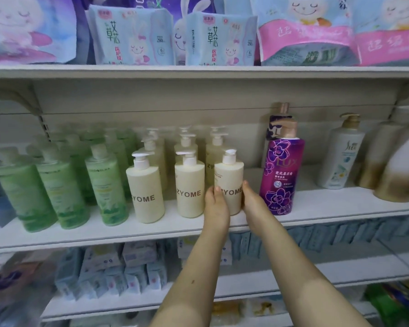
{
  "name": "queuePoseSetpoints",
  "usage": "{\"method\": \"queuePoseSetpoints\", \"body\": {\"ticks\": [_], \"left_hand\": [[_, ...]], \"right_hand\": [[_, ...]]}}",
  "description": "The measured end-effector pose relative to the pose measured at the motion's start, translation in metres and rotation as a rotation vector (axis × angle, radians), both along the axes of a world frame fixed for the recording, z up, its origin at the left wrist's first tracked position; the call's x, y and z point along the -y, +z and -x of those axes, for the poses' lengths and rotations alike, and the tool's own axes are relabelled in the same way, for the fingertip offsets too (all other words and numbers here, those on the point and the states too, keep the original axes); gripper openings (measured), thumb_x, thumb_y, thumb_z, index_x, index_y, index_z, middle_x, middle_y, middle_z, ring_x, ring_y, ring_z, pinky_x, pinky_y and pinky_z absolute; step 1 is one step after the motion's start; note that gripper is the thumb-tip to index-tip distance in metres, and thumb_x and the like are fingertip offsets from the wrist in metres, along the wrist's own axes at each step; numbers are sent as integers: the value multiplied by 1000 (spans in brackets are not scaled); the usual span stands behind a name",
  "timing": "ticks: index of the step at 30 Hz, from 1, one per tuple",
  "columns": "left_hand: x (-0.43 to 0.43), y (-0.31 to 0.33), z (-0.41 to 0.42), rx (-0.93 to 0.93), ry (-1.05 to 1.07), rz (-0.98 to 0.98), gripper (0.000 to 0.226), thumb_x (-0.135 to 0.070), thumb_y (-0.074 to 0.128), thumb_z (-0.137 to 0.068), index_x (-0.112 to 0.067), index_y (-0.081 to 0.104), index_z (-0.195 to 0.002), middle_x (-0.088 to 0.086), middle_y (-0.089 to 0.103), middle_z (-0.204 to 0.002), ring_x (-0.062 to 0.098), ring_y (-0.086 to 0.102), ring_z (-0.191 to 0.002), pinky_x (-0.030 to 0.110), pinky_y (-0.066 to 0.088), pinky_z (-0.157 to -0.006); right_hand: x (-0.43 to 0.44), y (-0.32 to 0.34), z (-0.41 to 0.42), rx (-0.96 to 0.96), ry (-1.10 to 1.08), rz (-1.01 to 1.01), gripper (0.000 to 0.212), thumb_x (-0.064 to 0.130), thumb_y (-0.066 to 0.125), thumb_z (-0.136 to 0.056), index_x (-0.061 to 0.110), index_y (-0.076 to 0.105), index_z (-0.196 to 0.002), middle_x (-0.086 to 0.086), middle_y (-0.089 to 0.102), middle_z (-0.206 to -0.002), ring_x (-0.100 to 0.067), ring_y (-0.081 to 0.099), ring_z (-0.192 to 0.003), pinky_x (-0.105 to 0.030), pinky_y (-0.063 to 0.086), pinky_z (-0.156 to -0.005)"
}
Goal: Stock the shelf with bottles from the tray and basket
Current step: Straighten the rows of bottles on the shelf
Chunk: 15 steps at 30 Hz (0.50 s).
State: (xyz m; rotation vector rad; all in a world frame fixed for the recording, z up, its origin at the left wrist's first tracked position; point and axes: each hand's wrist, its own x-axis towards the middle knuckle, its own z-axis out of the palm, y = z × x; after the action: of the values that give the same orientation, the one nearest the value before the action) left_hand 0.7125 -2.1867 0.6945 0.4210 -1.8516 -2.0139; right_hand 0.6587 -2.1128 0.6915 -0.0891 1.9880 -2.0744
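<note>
White store shelving (328,208) held a cream plastic pump bottle (229,175) upright just left of a purple flowered bottle (281,175), its lower body gripped between left hand (216,205) and right hand (253,202), both equally near.

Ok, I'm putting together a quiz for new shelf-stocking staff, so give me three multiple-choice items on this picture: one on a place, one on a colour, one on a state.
1. Where is the held bottle? A. among the rabbit packs above B. on the shelf, between a cream bottle and the purple Lux bottle C. among the green bottles
2. What colour is its body? A. green B. purple C. cream
3. What grips it? A. left hand and right hand B. left hand alone C. nothing
Key: 1B, those two flank it; 2C, its body is cream; 3A, a hand clasps each side.
</note>
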Motion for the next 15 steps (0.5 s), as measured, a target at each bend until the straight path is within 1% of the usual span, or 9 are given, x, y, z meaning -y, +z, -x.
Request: {"method": "queuePoseSetpoints", "body": {"ticks": [2, 5, 6, 8, 9, 11, 13, 14, 15], "left_hand": [[2, 1, -2, -6, -32, -14, 42, -34, 25, -106, -18, 34, -144, -1, 48, -130, 11, 44, -114, 26, 36, -95], [5, 0, -1, -18, -39, -27, 39, -33, 26, -106, -17, 38, -140, 0, 49, -130, 11, 46, -114, 26, 37, -97], [6, -1, -1, -23, -34, -32, 38, -33, 27, -106, -16, 39, -138, 2, 50, -133, 13, 47, -118, 28, 38, -99], [6, -3, -4, -19, -22, -48, 42, -32, 27, -106, -14, 37, -142, 5, 46, -142, 19, 44, -129, 31, 35, -106], [6, -3, -7, -22, -20, -49, 44, -32, 27, -106, -14, 33, -146, 4, 42, -146, 17, 41, -132, 31, 32, -108], [1, -2, -18, -22, -22, -44, 47, -31, 27, -106, -16, 26, -150, 1, 37, -149, 13, 37, -133, 28, 29, -106], [-6, 1, -25, 3, 29, -104, 48, -31, 28, -106, -17, 24, -152, 4, 36, -153, 19, 37, -136, 32, 29, -110], [-11, 4, -30, 33, 70, -149, 47, -30, 28, -106, -16, 26, -151, 6, 38, -152, 22, 39, -135, 35, 30, -110], [-18, 6, -36, 59, 112, -178, 44, -30, 29, -105, -15, 32, -147, 8, 42, -148, 24, 44, -128, 36, 32, -109]], "right_hand": [[3, 1, -2, 5, -33, -31, 53, 47, 28, -104, 13, 52, -137, -8, 58, -135, -22, 54, -123, -42, 38, -110], [7, 1, -5, -32, -79, -118, 56, 46, 22, -105, 11, 51, -138, -9, 56, -137, -20, 53, -122, -33, 38, -105], [8, 0, -7, -45, -99, -145, 57, 46, 21, -105, 10, 50, -139, -9, 54, -139, -21, 51, -125, -32, 36, -105], [6, -2, -11, -62, -141, -186, 57, 46, 20, -105, 10, 49, -139, -9, 51, -142, -22, 47, -131, -31, 33, -105], [4, -2, -14, -74, -152, -201, 57, 46, 20, -105, 11, 50, -139, -8, 51, -142, -22, 46, -132, -29, 31, -102], [-1, -3, -23, -91, -135, -214, 56, 46, 19, -105, 14, 49, -140, -4, 51, -143, -20, 44, -134, -28, 29, -97], [-6, -3, -30, -107, -119, -198, 56, 48, 19, -104, 17, 50, -140, -2, 50, -144, -19, 43, -134, -31, 29, -104], [-10, -4, -34, -121, -128, -191, 56, 48, 20, -104, 17, 51, -138, -3, 50, -144, -20, 44, -134, -34, 30, -110], [-16, -5, -37, -139, -138, -187, 56, 49, 21, -104, 17, 53, -136, -4, 50, -144, -20, 44, -133, -38, 31, -113]]}}
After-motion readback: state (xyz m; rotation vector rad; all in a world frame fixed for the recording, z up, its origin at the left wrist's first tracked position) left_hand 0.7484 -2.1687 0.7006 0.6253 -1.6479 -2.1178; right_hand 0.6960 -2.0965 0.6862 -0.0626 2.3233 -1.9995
